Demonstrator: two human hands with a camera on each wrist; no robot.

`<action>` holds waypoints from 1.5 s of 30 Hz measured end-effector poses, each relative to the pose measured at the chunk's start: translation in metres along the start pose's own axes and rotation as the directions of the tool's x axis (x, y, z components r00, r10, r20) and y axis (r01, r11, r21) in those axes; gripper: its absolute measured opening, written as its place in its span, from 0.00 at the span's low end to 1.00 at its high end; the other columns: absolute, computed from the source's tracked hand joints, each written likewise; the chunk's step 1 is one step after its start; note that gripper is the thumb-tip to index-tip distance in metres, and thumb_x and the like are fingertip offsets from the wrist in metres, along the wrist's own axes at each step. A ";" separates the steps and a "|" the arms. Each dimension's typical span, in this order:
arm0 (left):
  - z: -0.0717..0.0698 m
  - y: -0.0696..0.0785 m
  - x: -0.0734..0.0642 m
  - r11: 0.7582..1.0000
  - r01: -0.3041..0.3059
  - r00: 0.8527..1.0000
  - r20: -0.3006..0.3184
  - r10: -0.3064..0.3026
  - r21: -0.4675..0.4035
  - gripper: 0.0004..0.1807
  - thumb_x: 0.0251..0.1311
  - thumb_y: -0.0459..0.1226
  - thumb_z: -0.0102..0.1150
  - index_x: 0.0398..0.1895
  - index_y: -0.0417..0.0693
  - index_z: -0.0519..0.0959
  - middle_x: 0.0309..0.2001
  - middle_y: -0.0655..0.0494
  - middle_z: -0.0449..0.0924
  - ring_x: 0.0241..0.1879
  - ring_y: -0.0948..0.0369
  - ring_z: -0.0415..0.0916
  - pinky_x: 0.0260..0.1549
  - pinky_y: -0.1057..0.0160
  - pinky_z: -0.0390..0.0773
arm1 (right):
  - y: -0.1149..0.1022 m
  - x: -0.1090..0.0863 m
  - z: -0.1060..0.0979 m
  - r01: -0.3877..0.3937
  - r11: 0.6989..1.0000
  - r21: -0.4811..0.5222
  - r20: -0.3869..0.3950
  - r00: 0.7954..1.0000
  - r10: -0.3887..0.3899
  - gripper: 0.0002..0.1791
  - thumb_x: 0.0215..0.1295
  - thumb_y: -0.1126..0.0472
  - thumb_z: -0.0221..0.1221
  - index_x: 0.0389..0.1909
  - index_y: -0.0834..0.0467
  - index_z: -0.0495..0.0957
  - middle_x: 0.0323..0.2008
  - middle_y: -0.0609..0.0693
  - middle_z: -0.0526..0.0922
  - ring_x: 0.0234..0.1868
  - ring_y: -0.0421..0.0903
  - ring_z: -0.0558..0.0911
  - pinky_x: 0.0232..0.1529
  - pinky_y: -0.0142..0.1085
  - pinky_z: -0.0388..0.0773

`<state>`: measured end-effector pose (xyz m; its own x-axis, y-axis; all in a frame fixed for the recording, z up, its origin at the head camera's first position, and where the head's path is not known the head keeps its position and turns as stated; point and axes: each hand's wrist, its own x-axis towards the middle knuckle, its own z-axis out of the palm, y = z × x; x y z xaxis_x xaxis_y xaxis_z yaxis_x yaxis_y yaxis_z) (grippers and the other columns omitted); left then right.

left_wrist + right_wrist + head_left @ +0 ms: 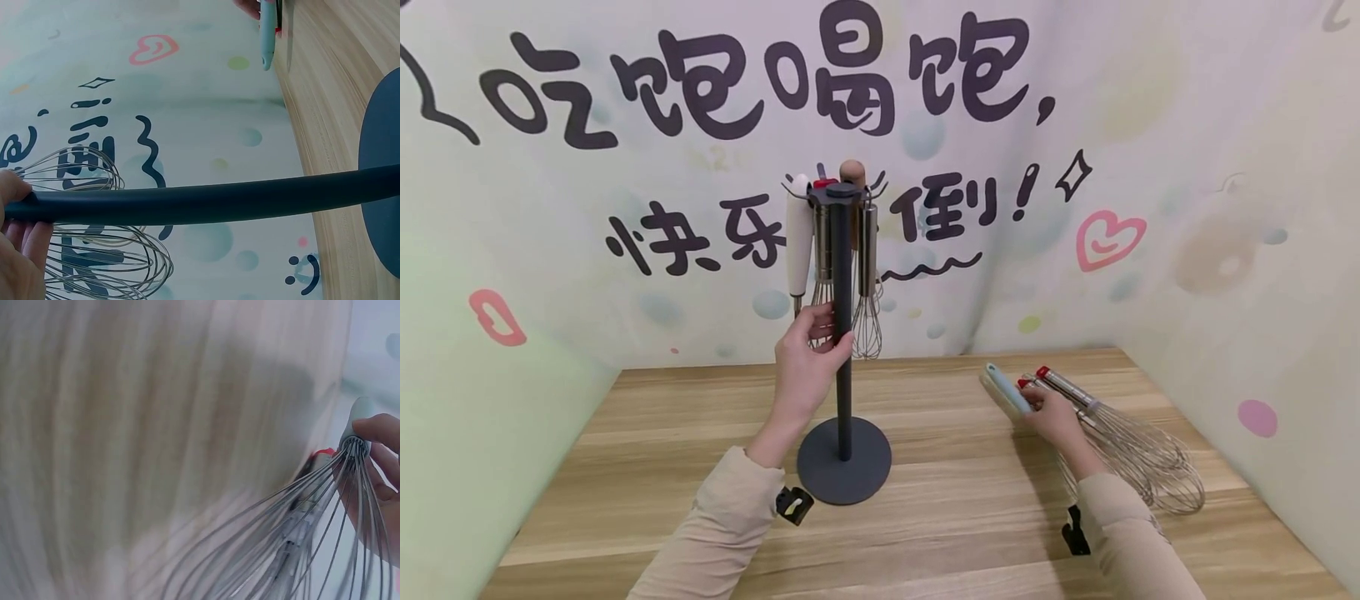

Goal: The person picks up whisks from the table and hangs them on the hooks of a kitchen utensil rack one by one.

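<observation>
My left hand (805, 362) grips the upright pole (844, 400) of a dark grey utensil stand, thumb on one side and fingers on the other. Whisks hang from the hooks at its top, among them a steel-handled whisk (868, 250); a white-handled utensil (800, 242) and a wooden handle (852, 173) are up there too. At the right, my right hand (1054, 419) pinches a whisk by its light blue handle (1009, 389), near where the wires begin. The right wrist view shows this whisk's wires (340, 506) fanning out below the thumb.
Beside the right hand lie several steel whisks with red-tipped handles (1067, 387), their wire loops (1157, 467) pointing toward the table's right edge. The stand's round base (844, 479) rests on the wooden table (947, 500). A printed wall covering (925, 317) rises behind the table.
</observation>
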<state>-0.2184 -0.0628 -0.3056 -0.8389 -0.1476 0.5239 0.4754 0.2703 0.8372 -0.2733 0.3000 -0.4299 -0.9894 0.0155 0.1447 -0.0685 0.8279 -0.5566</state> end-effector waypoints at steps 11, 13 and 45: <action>0.000 0.001 0.000 1.000 0.011 1.000 -0.001 -0.011 0.003 0.21 0.55 0.29 0.64 0.53 0.37 0.74 0.44 0.40 0.80 0.42 0.51 0.80 0.44 0.56 0.85 | -0.019 0.002 -0.010 0.028 0.992 0.124 0.026 0.999 -0.032 0.26 0.55 0.71 0.58 0.57 0.72 0.71 0.49 0.72 0.79 0.51 0.66 0.80 0.43 0.44 0.82; 0.000 0.002 -0.001 1.000 0.012 1.000 -0.003 -0.012 0.007 0.21 0.55 0.29 0.64 0.53 0.37 0.74 0.44 0.40 0.80 0.42 0.51 0.80 0.44 0.56 0.85 | -0.024 0.003 -0.012 0.021 0.991 0.129 0.029 0.999 -0.025 0.26 0.56 0.70 0.58 0.59 0.70 0.71 0.50 0.72 0.78 0.52 0.65 0.80 0.46 0.47 0.81; 0.001 0.003 -0.002 1.000 -0.016 1.000 -0.010 0.016 0.008 0.20 0.55 0.28 0.62 0.52 0.35 0.74 0.44 0.39 0.79 0.41 0.50 0.80 0.42 0.57 0.85 | -0.076 0.003 -0.033 0.131 0.952 0.276 -0.001 0.991 -0.136 0.27 0.61 0.69 0.56 0.64 0.64 0.68 0.55 0.69 0.77 0.54 0.61 0.80 0.49 0.47 0.82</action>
<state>-0.2158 -0.0605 -0.3041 -0.8283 -0.1527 0.5391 0.4869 0.2800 0.8274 -0.2664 0.2554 -0.3600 -0.9708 -0.0969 0.2196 -0.2302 0.6353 -0.7371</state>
